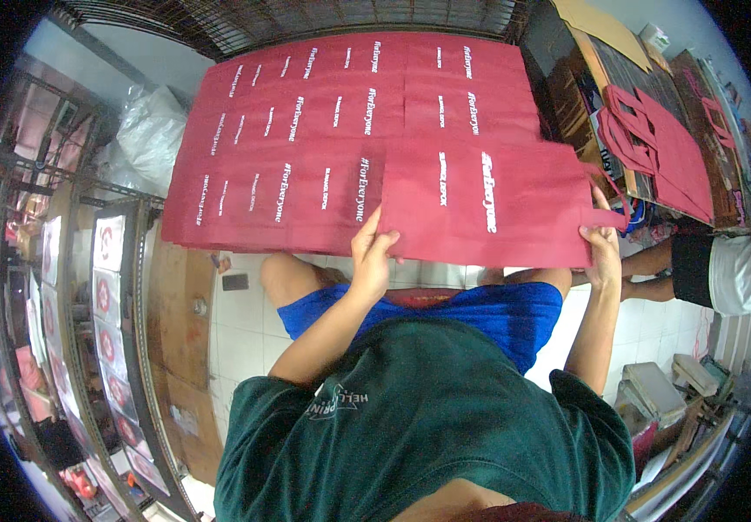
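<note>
In the head view, the left hand [371,255] and right hand [601,250] are holding a red cloth piece [467,213] over the red pile's [306,187] near right corner.
The left hand is pinching its near left corner; the right hand is clamping its right edge. The piece is poking past the pile's near edge, so a loose pinch could be letting it slip or crease. Wire mesh [349,17] is crowding the far edge, a brown box [567,104] the right; the near side is giving more room.

- Cloth piece [467,217]: dark red, white lettering
- Cloth stack [327,148]: same red, rows of white lettering
- Shirt [432,413]: dark green, white print
- Shorts [514,322]: bright blue
</note>
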{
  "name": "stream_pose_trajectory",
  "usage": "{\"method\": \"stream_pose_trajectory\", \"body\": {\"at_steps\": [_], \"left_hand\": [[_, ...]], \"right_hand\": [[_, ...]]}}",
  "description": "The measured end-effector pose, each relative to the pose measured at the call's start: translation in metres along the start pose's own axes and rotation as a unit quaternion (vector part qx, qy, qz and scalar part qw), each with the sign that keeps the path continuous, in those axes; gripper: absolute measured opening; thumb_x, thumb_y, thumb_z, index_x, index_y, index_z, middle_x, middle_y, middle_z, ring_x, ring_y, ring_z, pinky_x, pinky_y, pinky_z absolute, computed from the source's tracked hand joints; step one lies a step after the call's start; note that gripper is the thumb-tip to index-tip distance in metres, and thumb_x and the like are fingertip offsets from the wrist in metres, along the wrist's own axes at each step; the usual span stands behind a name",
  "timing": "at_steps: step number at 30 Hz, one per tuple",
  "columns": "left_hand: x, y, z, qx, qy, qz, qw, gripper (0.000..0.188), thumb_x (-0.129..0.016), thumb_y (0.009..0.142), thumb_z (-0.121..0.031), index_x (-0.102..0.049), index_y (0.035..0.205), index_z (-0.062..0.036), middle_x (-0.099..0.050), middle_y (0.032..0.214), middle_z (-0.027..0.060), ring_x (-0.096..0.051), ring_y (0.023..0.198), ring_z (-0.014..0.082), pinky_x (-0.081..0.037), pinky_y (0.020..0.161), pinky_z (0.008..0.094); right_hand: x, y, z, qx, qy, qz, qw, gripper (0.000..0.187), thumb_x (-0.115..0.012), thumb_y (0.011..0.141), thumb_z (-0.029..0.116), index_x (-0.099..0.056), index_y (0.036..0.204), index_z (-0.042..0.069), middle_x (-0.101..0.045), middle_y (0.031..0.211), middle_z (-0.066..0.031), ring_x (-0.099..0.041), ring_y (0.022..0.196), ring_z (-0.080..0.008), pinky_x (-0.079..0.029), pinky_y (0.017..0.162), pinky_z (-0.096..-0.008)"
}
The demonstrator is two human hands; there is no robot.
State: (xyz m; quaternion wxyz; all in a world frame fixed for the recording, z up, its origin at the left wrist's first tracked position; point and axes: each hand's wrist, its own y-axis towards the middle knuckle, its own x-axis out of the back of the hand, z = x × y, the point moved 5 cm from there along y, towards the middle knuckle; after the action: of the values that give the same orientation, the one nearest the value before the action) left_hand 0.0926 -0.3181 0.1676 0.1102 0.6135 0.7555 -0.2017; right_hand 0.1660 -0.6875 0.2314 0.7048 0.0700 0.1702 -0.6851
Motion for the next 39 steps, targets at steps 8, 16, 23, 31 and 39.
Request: {"method": "stream_pose_trajectory", "body": {"at_steps": [8,16,23,31,39], "left_hand": [[0.042,0.036,0.076,-0.074,0.456,-0.054,0.885,0.060,-0.074,0.079,-0.009,-0.052,0.134,-0.0022,-0.063,0.081,0.0088,-0.061,0.066,0.0122,-0.052,0.060,0.0291],[0.032,0.035,0.074,-0.146,0.480,-0.020,0.865,0.042,-0.074,0.076,-0.011,-0.065,0.115,-0.0010,-0.063,0.082,0.0141,-0.063,0.065,0.0242,-0.052,0.064,0.0342],[0.029,0.036,0.071,-0.106,0.501,-0.019,0.859,0.038,-0.076,0.076,-0.011,-0.067,0.111,-0.0004,-0.063,0.082,0.0129,-0.064,0.067,0.0232,-0.053,0.064,0.0335],[0.032,0.038,0.076,-0.112,0.507,-0.010,0.854,0.040,-0.077,0.076,-0.014,-0.067,0.113,-0.0015,-0.062,0.085,0.0105,-0.062,0.065,0.0173,-0.051,0.064,0.0314],[0.022,0.061,-0.005,-0.206,0.542,-0.088,0.810,0.060,-0.081,0.071,-0.026,-0.060,0.123,-0.0046,-0.059,0.097,0.0088,-0.057,0.079,0.0203,-0.050,0.074,0.0356]], "right_hand": [[0.118,0.060,-0.157,0.019,-0.218,-0.182,0.959,0.010,-0.070,0.078,0.002,-0.063,0.085,0.005,-0.064,0.077,0.0000,-0.057,0.072,-0.0086,-0.045,0.065,-0.0245],[0.119,0.048,-0.156,0.042,-0.324,-0.299,0.897,0.017,-0.071,0.078,0.007,-0.063,0.093,0.001,-0.069,0.080,-0.0048,-0.060,0.073,-0.0102,-0.045,0.065,-0.0270],[0.112,0.039,-0.153,-0.004,-0.440,-0.339,0.832,0.058,-0.075,0.077,0.019,-0.057,0.127,-0.005,-0.073,0.088,-0.0140,-0.068,0.089,-0.0219,-0.050,0.083,-0.0329],[0.113,0.040,-0.150,-0.016,-0.419,-0.309,0.854,0.053,-0.075,0.078,0.026,-0.062,0.121,0.000,-0.073,0.090,-0.0153,-0.069,0.087,-0.0251,-0.050,0.080,-0.0363],[0.161,0.004,-0.099,0.090,-0.389,-0.446,0.801,0.030,-0.071,0.086,0.025,-0.070,0.103,0.001,-0.071,0.085,-0.0096,-0.063,0.079,-0.0124,-0.050,0.075,-0.0291]]}}
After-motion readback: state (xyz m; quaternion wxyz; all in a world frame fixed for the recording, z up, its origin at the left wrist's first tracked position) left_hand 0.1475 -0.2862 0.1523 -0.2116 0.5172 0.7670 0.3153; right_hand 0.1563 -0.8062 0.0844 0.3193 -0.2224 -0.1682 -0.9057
